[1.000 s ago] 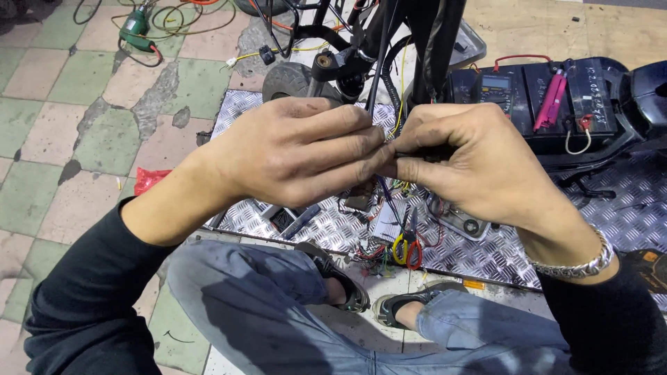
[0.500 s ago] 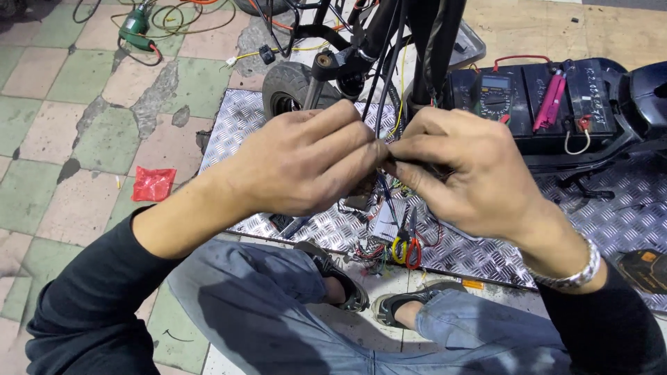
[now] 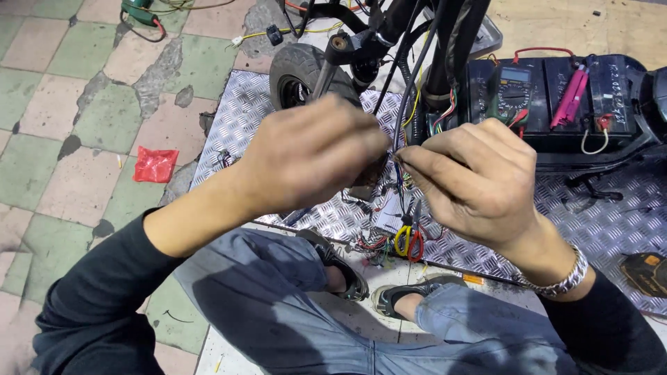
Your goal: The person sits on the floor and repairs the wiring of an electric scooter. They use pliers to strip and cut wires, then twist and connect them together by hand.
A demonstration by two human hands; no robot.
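Two hands are meeting in the middle of the view, fingertips nearly touching over a thin dark wire that is hanging down from the scooter's steering column. That wire is sitting right between the two grips: the right hand is pinching it between thumb and forefinger, knuckles turned up, wrist with a metal bracelet angling down to the right. The left hand is curling its fingers inward toward the same spot, back of the hand facing the camera, so whether its grip is actually closing on the wire cannot be told. Below the hands, a bundle of coloured wires is lying on the ribbed metal plate, and the person's sandalled feet are resting on the floor just beside it. A multimeter is sitting on the black battery pack behind.
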